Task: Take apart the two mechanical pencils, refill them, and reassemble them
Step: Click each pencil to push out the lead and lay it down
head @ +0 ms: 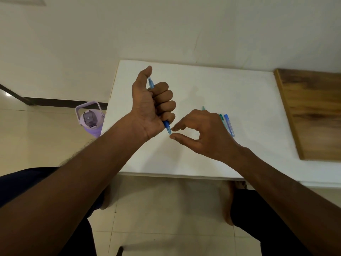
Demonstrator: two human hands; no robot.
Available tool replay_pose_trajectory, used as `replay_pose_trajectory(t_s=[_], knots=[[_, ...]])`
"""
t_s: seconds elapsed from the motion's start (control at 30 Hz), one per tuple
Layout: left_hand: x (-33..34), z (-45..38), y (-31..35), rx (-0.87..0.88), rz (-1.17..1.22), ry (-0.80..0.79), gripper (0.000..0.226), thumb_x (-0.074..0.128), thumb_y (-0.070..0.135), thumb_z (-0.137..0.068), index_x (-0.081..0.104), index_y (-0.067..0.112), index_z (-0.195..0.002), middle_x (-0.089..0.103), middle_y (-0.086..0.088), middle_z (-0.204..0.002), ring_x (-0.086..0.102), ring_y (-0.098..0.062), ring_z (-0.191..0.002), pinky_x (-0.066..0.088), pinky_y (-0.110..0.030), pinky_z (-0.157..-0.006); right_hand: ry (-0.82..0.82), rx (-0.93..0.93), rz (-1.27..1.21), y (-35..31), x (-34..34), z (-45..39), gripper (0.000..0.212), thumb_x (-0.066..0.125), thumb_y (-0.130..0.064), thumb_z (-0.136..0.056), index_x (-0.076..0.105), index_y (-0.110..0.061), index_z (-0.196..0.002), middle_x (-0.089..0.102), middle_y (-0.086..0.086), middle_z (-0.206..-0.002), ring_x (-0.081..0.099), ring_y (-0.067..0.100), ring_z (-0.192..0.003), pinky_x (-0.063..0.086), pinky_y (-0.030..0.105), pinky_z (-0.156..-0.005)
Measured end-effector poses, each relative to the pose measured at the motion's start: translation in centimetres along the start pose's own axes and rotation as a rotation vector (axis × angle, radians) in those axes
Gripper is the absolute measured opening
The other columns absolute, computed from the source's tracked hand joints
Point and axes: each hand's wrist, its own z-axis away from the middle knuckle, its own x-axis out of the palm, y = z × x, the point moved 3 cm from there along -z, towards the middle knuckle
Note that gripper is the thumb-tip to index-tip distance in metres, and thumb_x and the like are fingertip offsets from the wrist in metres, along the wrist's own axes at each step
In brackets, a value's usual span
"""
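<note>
We look down on a white tabletop (239, 85) set against a pale wall, with a wooden board (313, 111) on its right side and cream floor tiles below; a lilac water bottle (89, 120) stands on the floor just beyond the tabletop's left edge. Above the middle of the tabletop, the left hand (153, 106) holds a blue mechanical pencil (166, 124) in a closed fist, thumb raised, the cap end poking out by the thumb and the tip slanting down toward us and to the right. The right hand (204, 132) meets that tip with a narrow grip: forefinger and thumb pinched close around the point, though we cannot tell whether they are squeezing it or only touching. Behind the right hand, lying on the tabletop, are a green mechanical pencil (222, 118), partly hidden, and beside it a blue lead case (229, 125). We judge the step to be work at the blue pencil's tip, either unscrewing or tightening it. The next move calls for a steady fist and a fine twist of the fingertips.
</note>
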Motion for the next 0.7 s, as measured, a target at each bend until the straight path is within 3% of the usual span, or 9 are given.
replay_pose_trajectory(t_s=[0.23,0.7], knots=[[-0.08,-0.13,0.01,-0.007,0.002,0.01,0.06,0.04,0.066,-0.098,0.014,0.025,-0.062,0.018,0.008,-0.048,0.008,-0.011,-0.049,0.012,-0.022,-0.045,-0.038,-0.026,-0.006,-0.19,-0.18,-0.03,0.033,0.084,-0.044,-0.086,0.082,-0.014,-0.1,0.081,-0.002,-0.092,0.073,0.014,-0.081,0.057,0.035,-0.076],[0.01,-0.22,-0.14,-0.021,-0.035,0.022,0.06,0.041,0.066,-0.098,0.015,0.026,-0.061,0.019,0.008,-0.049,0.009,-0.012,-0.049,0.013,-0.022,-0.044,-0.035,-0.036,0.005,-0.29,-0.23,-0.07,0.035,0.078,-0.051,-0.089,0.082,-0.017,-0.097,0.08,-0.005,-0.087,0.072,0.012,-0.076,0.056,0.038,-0.073]])
